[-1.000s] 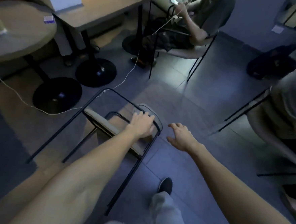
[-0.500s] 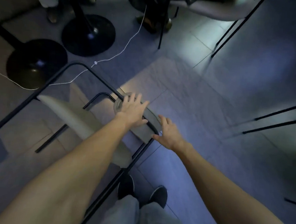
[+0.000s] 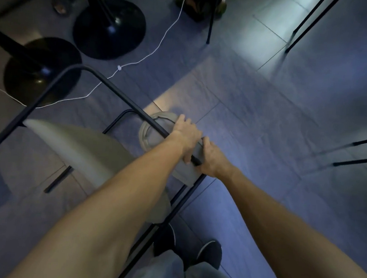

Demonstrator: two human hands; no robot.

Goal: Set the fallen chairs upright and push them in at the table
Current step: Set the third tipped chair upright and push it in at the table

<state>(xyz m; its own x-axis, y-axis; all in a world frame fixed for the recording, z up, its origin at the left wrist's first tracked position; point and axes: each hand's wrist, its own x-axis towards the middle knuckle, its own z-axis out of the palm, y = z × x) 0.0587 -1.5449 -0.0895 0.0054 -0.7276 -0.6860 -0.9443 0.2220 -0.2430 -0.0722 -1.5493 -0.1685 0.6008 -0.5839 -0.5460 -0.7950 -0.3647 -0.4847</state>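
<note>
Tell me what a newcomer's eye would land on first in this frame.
First, two bare forearms converging mid-frame, where the left hand and right hand grip the backrest end of a fallen chair lying on the tiled floor. Next, two round black table bases at upper left, with a white cable snaking past them.

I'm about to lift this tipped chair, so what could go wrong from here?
1. The white cable runs across the floor just beyond the chair's black frame; a swinging leg might snag it.
2. Both hands, left and right, grip the backrest at one corner, so the chair could twist.
3. Your shoes stand close to a frame leg.
</note>
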